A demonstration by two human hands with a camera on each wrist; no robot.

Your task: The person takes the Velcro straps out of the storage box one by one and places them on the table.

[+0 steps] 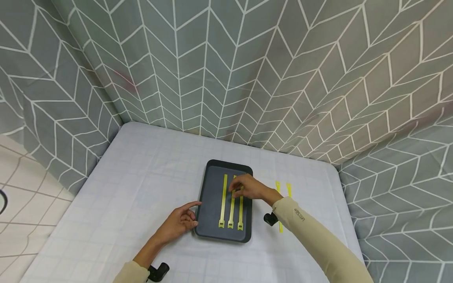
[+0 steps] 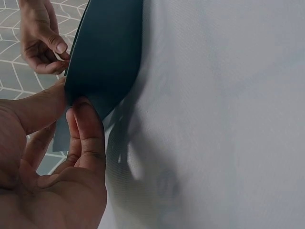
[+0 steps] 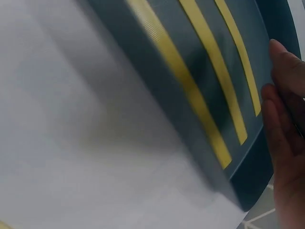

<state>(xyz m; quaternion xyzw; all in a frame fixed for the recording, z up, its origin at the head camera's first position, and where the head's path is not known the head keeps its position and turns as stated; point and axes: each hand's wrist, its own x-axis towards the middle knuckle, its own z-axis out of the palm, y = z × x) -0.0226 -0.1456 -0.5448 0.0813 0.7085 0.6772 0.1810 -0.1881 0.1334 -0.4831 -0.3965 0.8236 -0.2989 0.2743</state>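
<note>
A dark tray [image 1: 212,188] lies mid-table with three yellow straps side by side in it: left [image 1: 223,200], middle [image 1: 231,212] and right [image 1: 240,214]. My left hand [image 1: 179,221] is at the tray's left rim; the left wrist view shows its thumb and fingers [image 2: 86,133] pinching the rim of the tray [image 2: 105,47]. My right hand [image 1: 244,188] hovers over the upper ends of the middle and right straps with its fingers curled [image 2: 45,45]. Whether it pinches a strap is hidden. The right wrist view shows the straps [image 3: 186,81] flat in the tray beside my fingers [image 3: 286,124].
More yellow straps [image 1: 277,186] [image 1: 289,189] lie on the white cloth right of the tray, and one [image 1: 280,227] pokes out under my right forearm. Patterned grey curtains close off the table's back and sides. The table's left edge drops to tiled floor.
</note>
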